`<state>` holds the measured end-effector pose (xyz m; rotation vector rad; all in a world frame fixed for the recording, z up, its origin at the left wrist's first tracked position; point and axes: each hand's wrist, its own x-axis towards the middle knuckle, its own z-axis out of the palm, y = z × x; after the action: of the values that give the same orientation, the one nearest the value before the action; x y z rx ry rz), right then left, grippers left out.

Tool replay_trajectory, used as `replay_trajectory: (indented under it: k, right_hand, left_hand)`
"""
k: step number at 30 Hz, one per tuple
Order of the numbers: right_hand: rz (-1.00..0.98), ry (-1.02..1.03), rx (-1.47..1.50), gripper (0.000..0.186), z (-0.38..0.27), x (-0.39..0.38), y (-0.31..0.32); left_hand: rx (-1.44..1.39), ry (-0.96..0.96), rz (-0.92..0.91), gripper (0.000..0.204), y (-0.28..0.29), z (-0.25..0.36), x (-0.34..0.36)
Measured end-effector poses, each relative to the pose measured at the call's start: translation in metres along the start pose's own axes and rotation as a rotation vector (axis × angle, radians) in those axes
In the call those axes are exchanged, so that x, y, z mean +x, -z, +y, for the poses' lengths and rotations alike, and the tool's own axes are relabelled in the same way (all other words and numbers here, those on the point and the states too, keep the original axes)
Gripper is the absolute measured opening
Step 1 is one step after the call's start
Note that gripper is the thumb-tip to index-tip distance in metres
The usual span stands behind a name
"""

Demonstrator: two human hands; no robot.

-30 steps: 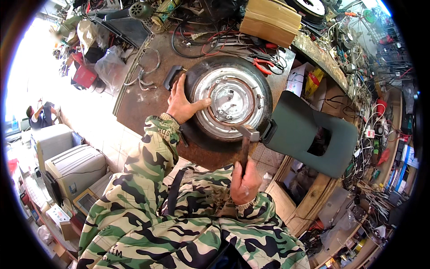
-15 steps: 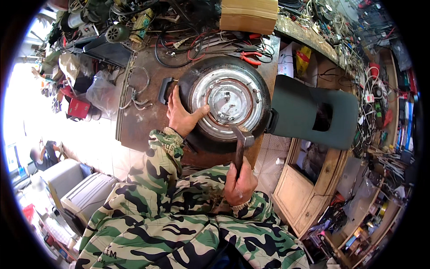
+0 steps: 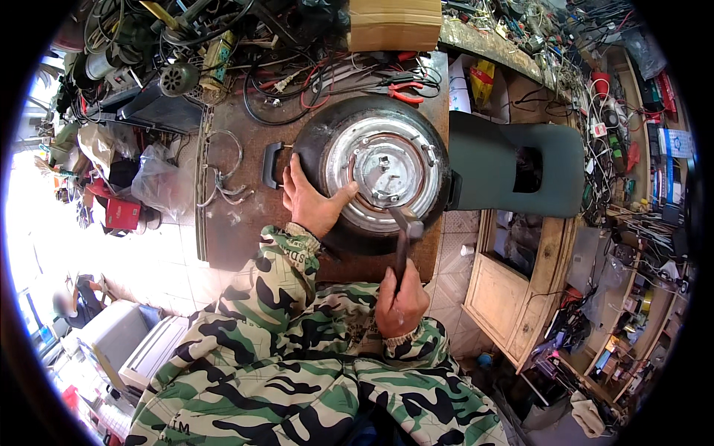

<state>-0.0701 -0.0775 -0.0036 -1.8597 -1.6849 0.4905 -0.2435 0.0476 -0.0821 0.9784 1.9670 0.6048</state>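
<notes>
A round black electric pan lies upside down on the brown worktable, its silvery ringed metal base facing up. My left hand rests spread against the pan's left side, its thumb reaching over the metal base. In my right hand is a hammer, gripped by its handle. The hammer's head, slightly blurred, is over the near right part of the pan's base; whether it touches is unclear. A black side handle sticks out at the pan's left.
Red-handled pliers and tangled cables lie behind the pan. Bent wire loops are on the table's left. A dark green chair stands close on the right, beside a wooden cabinet. A cardboard box sits at the back.
The whole view has turned slightly. My left hand stays on the pan, and my right hand keeps the hammer near the same part of the base.
</notes>
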Motion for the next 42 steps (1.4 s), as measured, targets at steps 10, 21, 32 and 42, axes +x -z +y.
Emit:
replay_trajectory:
  k: [10,21,32,42]
  right_hand:
    - [0.017,-0.017,0.024,0.035,-0.018,-0.002,-0.006]
    - [0.075,-0.111,0.044,0.03,-0.031,-0.006,-0.021]
    - [0.039,-0.275,0.085,0.033,-0.03,-0.01,-0.033]
    - [-0.019,-0.272,0.145,0.034,-0.027,-0.01,-0.031]
  left_hand:
    - [-0.003,0.025,-0.014,0.142,-0.001,-0.001,0.002]
    - [-0.014,0.124,-0.063,0.14,0.004,0.005,0.012]
    - [-0.025,0.058,-0.061,0.142,0.004,0.001,0.015]
    - [-0.003,0.061,-0.049,0.142,0.002,-0.004,0.012]
